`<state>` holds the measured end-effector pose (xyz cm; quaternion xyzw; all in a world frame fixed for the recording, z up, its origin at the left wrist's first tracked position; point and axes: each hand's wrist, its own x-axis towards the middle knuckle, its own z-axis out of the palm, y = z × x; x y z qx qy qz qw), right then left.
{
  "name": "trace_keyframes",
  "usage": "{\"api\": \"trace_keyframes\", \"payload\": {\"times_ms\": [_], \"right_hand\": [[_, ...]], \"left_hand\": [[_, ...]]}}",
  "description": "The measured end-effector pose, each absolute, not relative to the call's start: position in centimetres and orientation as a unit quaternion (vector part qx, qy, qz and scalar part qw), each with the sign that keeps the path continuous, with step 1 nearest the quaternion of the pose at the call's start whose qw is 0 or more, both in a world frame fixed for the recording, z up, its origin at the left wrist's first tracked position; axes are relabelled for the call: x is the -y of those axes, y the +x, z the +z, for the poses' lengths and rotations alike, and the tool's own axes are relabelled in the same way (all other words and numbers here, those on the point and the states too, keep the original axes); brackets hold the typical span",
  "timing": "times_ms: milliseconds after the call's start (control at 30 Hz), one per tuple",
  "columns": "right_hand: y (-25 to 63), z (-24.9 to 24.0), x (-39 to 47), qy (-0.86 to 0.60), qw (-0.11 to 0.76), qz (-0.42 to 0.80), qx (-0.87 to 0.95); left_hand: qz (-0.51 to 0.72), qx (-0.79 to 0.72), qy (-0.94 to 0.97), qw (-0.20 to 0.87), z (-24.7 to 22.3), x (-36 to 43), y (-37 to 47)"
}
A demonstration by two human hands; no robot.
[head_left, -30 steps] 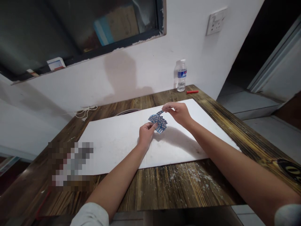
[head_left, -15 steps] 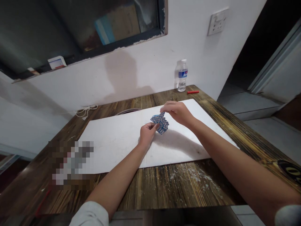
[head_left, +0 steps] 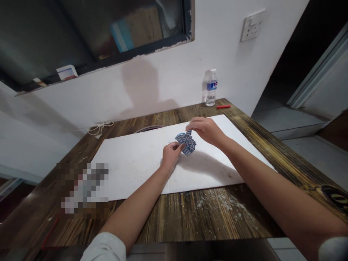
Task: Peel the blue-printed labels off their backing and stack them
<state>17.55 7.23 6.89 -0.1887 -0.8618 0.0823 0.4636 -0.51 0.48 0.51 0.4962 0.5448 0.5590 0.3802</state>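
While the bare left hand (head_left: pixel 170 155) pinches a fanned cluster of small, flat, blue-edged grey pieces (head_left: pixel 189 145) over the flat white rectangular board (head_left: pixel 130 159), the cluster spreads toward two o'clock from that grip. The bare right hand (head_left: pixel 204 128) has its fingertips closed on a single blue-and-grey flat piece (head_left: pixel 188 133) at the cluster's twelve o'clock edge, and is the nearer hand to it. Fingers cover that piece's upper end, so its long axis is uncertain; markings are illegible.
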Motion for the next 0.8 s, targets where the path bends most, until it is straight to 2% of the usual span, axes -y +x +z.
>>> {"api": "trace_keyframes", "payload": {"times_ms": [433,667,800], "right_hand": [[17.5,7.38,-6.73,-0.178,0.437,0.077,0.878],[17.36,7.19,-6.61,-0.242,0.401,0.103,0.878],[17.03,7.09,-6.6,-0.252,0.416,0.16,0.859]], "left_hand": [[0.556,-0.548,0.494,0.383,0.29,-0.59,-0.62],[0.56,-0.54,0.496,0.385,0.2,-0.65,-0.69],[0.562,-0.545,0.501,0.369,0.31,-0.59,-0.65]]}}
